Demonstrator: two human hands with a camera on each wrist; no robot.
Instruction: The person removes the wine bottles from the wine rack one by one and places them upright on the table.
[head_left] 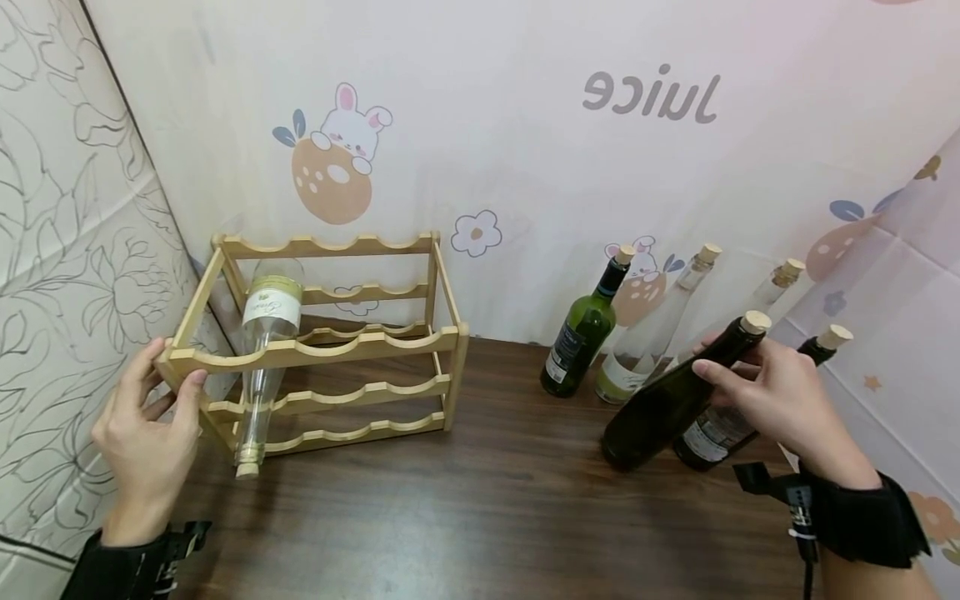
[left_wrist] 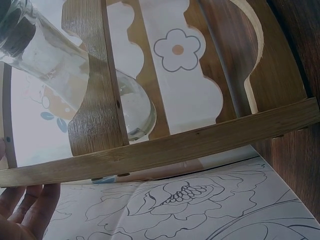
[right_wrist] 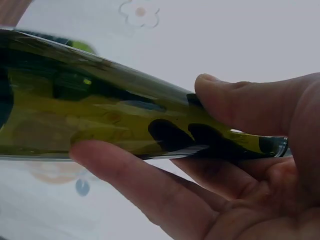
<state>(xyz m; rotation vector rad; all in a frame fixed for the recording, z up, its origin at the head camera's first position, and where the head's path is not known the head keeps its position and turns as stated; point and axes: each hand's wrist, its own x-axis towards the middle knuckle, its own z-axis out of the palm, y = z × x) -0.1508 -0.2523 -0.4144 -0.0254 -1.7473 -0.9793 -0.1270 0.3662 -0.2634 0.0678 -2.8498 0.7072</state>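
My left hand (head_left: pixel 150 433) grips the front left corner of a wooden wine rack (head_left: pixel 367 344), thumb in front; in the left wrist view its fingers (left_wrist: pixel 42 205) lie against the rack's side rail. One clear corked bottle (head_left: pixel 272 312) lies in the rack's top left slot, neck toward me, with a pale green and white label. My right hand (head_left: pixel 787 400) holds a dark green corked wine bottle (head_left: pixel 660 417) by the neck and shoulder, tilted with its cork up to the right. The right wrist view shows thumb and fingers round the green glass (right_wrist: pixel 115 110).
On the right of the brown table (head_left: pixel 495 517) stand a green bottle (head_left: pixel 581 337), a clear labelled bottle (head_left: pixel 648 337), another clear bottle (head_left: pixel 772 287) and a dark bottle (head_left: pixel 708 442), partly hidden by the held one. Patterned cloth (head_left: pixel 480 125) hangs behind and at both sides.
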